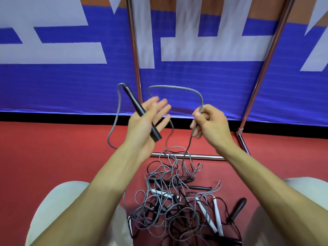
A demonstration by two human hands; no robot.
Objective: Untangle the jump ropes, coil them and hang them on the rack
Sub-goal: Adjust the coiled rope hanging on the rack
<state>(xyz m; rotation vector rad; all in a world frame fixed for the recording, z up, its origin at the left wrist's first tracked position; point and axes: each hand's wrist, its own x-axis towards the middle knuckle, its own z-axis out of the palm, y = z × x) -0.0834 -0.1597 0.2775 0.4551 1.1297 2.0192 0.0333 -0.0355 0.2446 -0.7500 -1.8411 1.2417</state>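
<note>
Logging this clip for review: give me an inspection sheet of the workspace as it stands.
Surface: red floor; the ropes lie on it.
Job's things: tangled pile of grey and black ropes with black and white handles; one grey rope lifted out of it; chrome rack, no rope hung on the parts in view.
Clutter: nothing seen.
Grippers: left hand carries a black handle across its palm, fingers straight; right hand pinches the grey rope.
Cables: nothing seen besides the ropes.
Surroundings: blue and white banner behind the rack; knees in light trousers.
</note>
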